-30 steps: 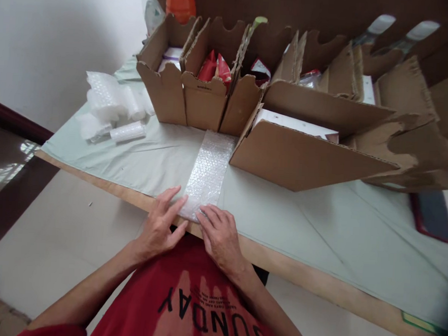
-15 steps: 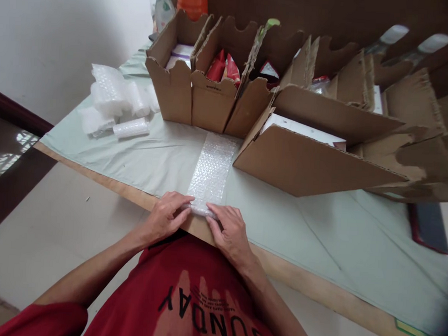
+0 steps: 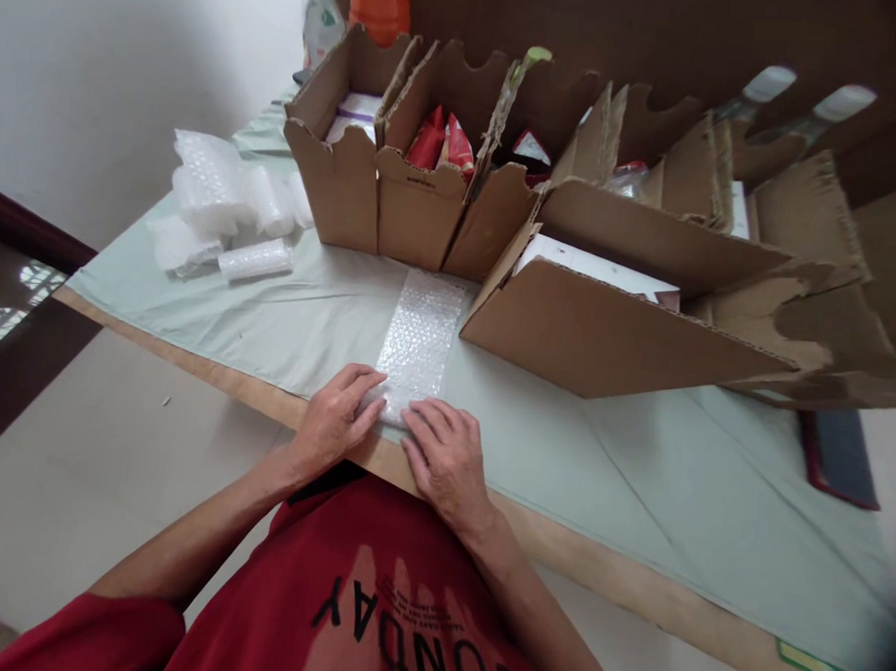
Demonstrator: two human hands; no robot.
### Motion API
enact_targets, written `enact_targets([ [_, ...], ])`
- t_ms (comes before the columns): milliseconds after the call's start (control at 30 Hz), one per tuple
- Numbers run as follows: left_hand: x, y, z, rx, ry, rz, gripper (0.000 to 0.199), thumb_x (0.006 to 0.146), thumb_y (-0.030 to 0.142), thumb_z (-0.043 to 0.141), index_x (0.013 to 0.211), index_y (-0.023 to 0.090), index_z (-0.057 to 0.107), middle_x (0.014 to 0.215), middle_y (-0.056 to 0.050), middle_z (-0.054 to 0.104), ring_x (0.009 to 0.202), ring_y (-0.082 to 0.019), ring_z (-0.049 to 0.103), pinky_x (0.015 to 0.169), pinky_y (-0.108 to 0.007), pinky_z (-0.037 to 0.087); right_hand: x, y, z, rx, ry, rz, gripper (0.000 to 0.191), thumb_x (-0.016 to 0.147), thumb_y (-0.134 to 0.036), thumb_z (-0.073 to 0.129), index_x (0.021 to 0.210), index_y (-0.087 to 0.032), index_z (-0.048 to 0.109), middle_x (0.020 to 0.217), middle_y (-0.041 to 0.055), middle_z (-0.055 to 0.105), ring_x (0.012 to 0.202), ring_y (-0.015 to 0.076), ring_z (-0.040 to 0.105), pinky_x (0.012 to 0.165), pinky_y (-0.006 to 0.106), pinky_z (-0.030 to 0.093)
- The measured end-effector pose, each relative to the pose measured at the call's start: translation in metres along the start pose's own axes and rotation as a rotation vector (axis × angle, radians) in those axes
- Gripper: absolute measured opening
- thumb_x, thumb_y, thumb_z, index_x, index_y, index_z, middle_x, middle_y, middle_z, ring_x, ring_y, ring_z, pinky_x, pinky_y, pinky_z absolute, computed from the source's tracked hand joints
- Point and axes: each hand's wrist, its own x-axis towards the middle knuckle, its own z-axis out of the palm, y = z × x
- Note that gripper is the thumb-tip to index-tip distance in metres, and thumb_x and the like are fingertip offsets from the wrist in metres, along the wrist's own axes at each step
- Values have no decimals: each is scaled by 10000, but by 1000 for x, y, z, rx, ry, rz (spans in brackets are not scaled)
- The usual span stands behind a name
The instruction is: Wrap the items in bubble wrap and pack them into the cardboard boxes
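A strip of clear bubble wrap [image 3: 419,329] lies flat on the green cloth, running from the table's front edge back toward the cardboard boxes. Its near end is folded or rolled over into a thicker band. My left hand [image 3: 339,415] grips the left side of that band between thumb and fingers. At the right side, my right hand [image 3: 446,451] has its fingers on top and its thumb at the near edge. Whether anything lies inside the fold, I cannot make out.
Several bubble-wrap rolls and bundles [image 3: 211,188] lie at the left. Open cardboard boxes [image 3: 417,209] with packets line the back, and a tilted cardboard holder [image 3: 620,335] stands right of the strip. A dark flat object [image 3: 839,458] sits at far right.
The folded near end has moved slightly away from the table's front edge, with both hands following it. The view has shifted a little.
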Motion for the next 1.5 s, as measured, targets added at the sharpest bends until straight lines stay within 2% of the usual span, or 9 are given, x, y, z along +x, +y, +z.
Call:
enact_targets([
  [167, -12, -3, -10, -25, -43, 179, 327, 944, 229, 633, 1271, 210, 627, 1267, -133, 661, 1218, -276, 611, 1042, -482, 523, 5, 2, -4, 65, 25, 38, 241, 1001, -138, 531, 1169, -208, 690, 1098, 70, 773, 1028, 221, 658, 917, 401, 430],
  [300, -17, -2, -15, -97, -113, 131, 311, 980, 185, 551, 1282, 213, 620, 1073, -84, 729, 1020, -224, 675, 931, -424, 552, 2, 2, -10, 241, -28, 129, 246, 1014, -177, 518, 1169, -225, 702, 1046, 48, 787, 902, 191, 693, 852, 372, 469],
  [467, -4, -3, -6, -14, -76, 30, 283, 986, 239, 542, 1246, 195, 644, 926, -57, 712, 847, -197, 666, 800, -353, 566, 0, 8, -10, 167, 85, 212, 259, 1024, -281, 528, 1224, -221, 681, 1193, 95, 743, 1073, 235, 676, 910, 394, 481],
  [700, 2, -2, -1, 81, 27, 101, 267, 975, 233, 567, 1226, 196, 652, 1156, -123, 673, 1073, -252, 650, 935, -425, 557, -5, 11, -7, 37, 7, 35, 263, 967, -244, 624, 1224, -211, 666, 1255, 109, 719, 1167, 272, 616, 984, 442, 429],
  [867, -11, 1, -10, 19, -92, 212, 436, 918, 261, 658, 1346, 227, 582, 1270, -136, 656, 1223, -304, 593, 1050, -516, 486, 2, 17, -8, 164, -3, 77, 277, 999, -227, 563, 1252, -224, 679, 1125, 78, 764, 1087, 236, 650, 963, 418, 444],
  [1000, -6, 1, -9, -35, -94, 127, 368, 957, 229, 586, 1325, 210, 587, 1116, -103, 712, 1054, -254, 650, 950, -445, 529, 8, 22, -10, 200, -25, 155, 319, 1031, -298, 507, 1310, -238, 652, 1095, 85, 764, 1004, 238, 663, 921, 418, 473],
  [1167, 14, -5, 1, 37, -46, 46, 323, 971, 278, 566, 1276, 187, 624, 947, -71, 709, 847, -214, 637, 798, -366, 549, 6, 22, -9, 65, 97, 141, 357, 1021, -342, 542, 1344, -200, 598, 1274, 132, 693, 1161, 272, 617, 969, 431, 454],
  [1367, 19, -9, 3, 59, 51, 141, 350, 961, 297, 622, 1296, 196, 604, 1237, -142, 649, 1134, -270, 627, 974, -444, 536, 9, 24, -1, 16, -6, 44, 357, 965, -231, 609, 1322, -220, 626, 1343, 112, 677, 1284, 296, 553, 1032, 466, 418],
  [1500, 6, -3, -5, 40, -42, 239, 462, 907, 263, 686, 1351, 223, 565, 1326, -145, 617, 1238, -297, 580, 1050, -483, 490, 13, 25, -5, 134, -9, 78, 299, 996, -244, 573, 1282, -217, 659, 1191, 86, 749, 1198, 269, 606, 1018, 453, 429],
])
